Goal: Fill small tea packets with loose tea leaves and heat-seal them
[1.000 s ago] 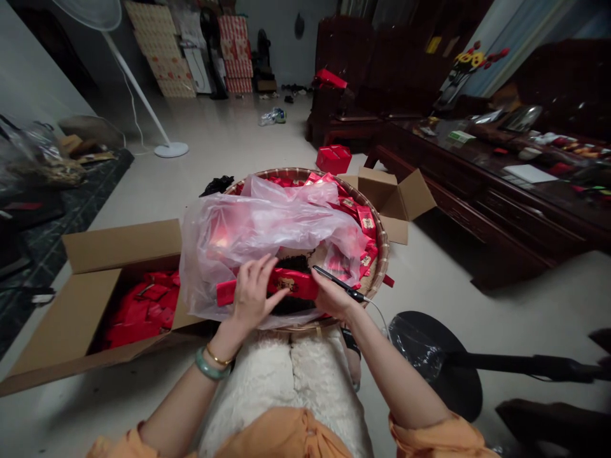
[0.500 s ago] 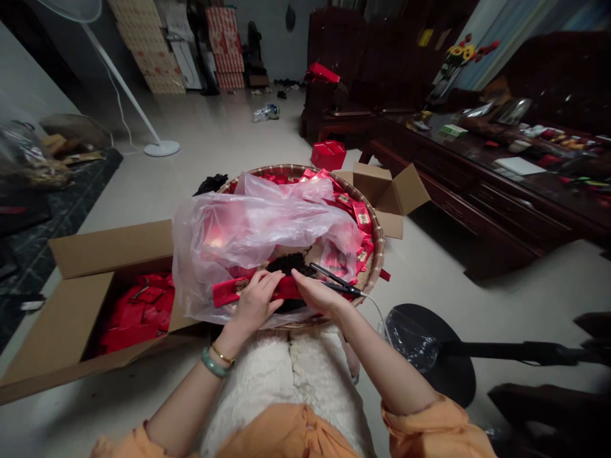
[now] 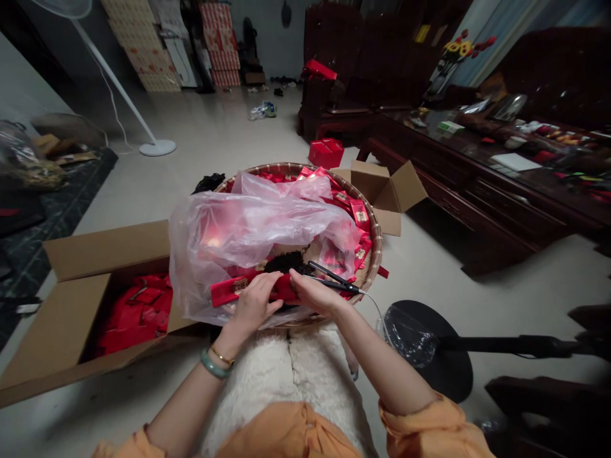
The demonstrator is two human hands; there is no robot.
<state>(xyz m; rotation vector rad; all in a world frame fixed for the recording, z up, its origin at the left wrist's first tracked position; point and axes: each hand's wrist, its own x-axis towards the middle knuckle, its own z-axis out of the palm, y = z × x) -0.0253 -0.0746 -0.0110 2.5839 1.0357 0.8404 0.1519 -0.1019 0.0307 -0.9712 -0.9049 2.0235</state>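
View: head camera, looking down over the person's lap.
Left hand (image 3: 254,303): closed, gripping the red packet (image 3: 230,292).
Right hand (image 3: 317,294): fingers curled, pressing the packet's other end, holding a black corded clamp tool (image 3: 334,280).
Packet: lower centre, just below dark loose leaves (image 3: 289,262).
Around: clear plastic bag (image 3: 214,235) draped inside a round woven tray (image 3: 376,242).
Lower left: open cardboard box (image 3: 81,318) holding red packets (image 3: 133,318).
Upper right: second cardboard box (image 3: 389,191) beyond the tray.
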